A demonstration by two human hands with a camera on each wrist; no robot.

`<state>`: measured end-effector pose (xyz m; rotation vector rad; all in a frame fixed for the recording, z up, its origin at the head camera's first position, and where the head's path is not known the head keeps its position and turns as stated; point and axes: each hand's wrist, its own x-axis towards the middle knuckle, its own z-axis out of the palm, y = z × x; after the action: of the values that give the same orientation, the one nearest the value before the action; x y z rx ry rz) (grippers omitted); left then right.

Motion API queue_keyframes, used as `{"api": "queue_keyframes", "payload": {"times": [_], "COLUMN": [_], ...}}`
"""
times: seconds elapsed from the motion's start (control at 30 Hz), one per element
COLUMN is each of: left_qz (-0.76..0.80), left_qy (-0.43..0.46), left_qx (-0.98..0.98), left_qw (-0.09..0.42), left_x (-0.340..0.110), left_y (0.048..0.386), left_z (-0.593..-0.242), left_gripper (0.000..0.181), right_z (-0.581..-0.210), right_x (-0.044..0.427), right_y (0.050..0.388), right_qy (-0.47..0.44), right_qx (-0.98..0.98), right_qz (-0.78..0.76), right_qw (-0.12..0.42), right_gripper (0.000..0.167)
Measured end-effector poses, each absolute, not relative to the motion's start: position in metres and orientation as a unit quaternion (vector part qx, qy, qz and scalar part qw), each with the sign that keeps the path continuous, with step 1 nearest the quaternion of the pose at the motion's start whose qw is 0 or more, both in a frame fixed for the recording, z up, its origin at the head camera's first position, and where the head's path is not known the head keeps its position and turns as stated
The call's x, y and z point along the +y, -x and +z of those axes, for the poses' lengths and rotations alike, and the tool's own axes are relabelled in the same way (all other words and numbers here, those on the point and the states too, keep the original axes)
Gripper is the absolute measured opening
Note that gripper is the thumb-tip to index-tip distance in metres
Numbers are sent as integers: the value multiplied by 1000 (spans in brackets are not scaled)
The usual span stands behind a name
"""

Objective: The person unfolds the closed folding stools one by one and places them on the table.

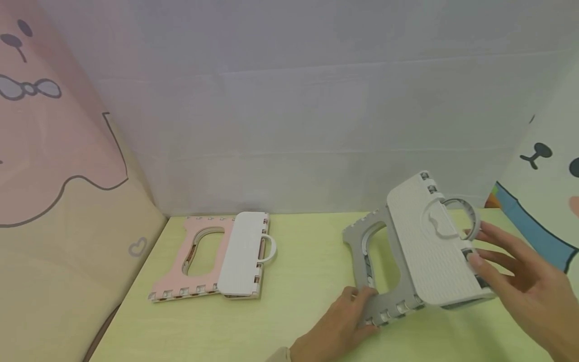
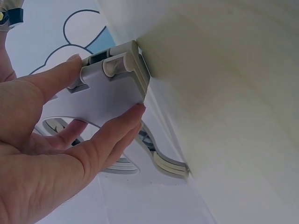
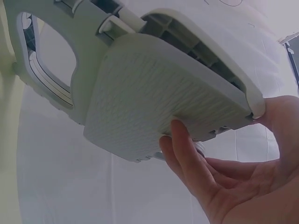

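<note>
A grey folding step stool (image 1: 377,279) with a white textured top (image 1: 436,246) is held folded and tilted, its right side raised off the table. My left hand (image 1: 336,322) grips the near corner of its grey legs; in the left wrist view the thumb and fingers (image 2: 119,133) pinch the leg end. At the stool's right edge, my right hand (image 1: 526,281) holds the white top near its loop handle (image 1: 472,213). In the right wrist view, fingertips (image 3: 177,130) touch the top's face and the thumb lies at its edge.
A pink folding step stool (image 1: 221,251) with a white top and loop handle lies folded flat on the pale green table (image 1: 307,246), left of the grey one. White fabric (image 1: 307,125) hangs behind; cartoon-print cloths (image 1: 68,166) stand at both sides.
</note>
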<state>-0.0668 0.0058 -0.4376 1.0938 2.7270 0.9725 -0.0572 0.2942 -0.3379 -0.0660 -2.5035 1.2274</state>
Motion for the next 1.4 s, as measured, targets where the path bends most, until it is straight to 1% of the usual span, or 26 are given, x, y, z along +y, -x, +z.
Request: {"api": "queue_keyframes", "payload": {"times": [0.27,0.63,0.87,1.1,1.27,1.4], "left_qz": [329,339,344,346,343,343], "left_qy": [-377,-367,-370,-370,-364,-360], "left_qx": [866,866,863,862,866,867], "left_qw": [-6,17,20,12,18,31], "left_x": [6,8,10,12,13,14], "left_y": [68,69,70,71,71,72], "left_z": [-437,-437,-437,-437,-438,-439], "left_gripper": [56,56,55,54,54,54], "right_z": [-332,-332,-330,-328,-325,-321], "right_x": [289,288,287,282,278,275], "right_y": [58,61,62,62,62,61], "right_qy": [14,12,-4,-3,1,-17], "right_qx": [-885,-889,-885,-888,-888,-881], "right_qz": [430,421,424,420,423,439], "right_qw": [178,177,193,189,178,174], "right_gripper": [64,64,65,64,62,60]}}
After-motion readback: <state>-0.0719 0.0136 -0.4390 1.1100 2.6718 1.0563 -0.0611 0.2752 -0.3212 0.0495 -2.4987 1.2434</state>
